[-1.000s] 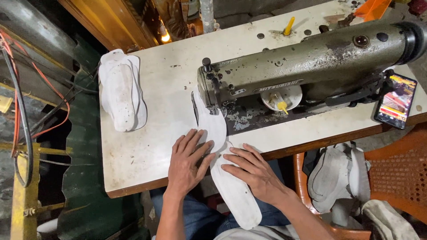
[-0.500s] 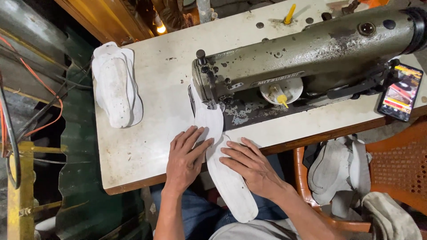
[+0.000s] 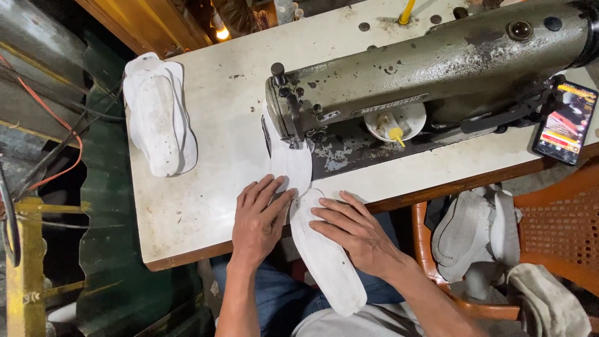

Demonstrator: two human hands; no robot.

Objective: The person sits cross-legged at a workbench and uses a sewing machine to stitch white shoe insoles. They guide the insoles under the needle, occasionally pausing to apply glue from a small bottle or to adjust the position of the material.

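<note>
A long white sole-shaped piece [image 3: 324, 256] lies under the head of a grey-green sewing machine [image 3: 430, 68] and hangs over the table's near edge toward my lap. My left hand [image 3: 259, 218] lies flat on the table, fingers pressing the piece's left side near the needle. My right hand [image 3: 352, 231] rests flat on the piece's right side at the table edge. Both hands press down, fingers spread, gripping nothing.
A stack of white sole pieces [image 3: 159, 115] sits at the left of the worn white table [image 3: 187, 206]. A phone with a lit screen [image 3: 564, 122] lies at right. An orange chair [image 3: 549, 224] holds more pieces [image 3: 468, 234]. Cables hang at left.
The view has shifted slightly; both hands and the white piece keep nearly the same pose at the needle, with the piece fed a little further toward the machine.
</note>
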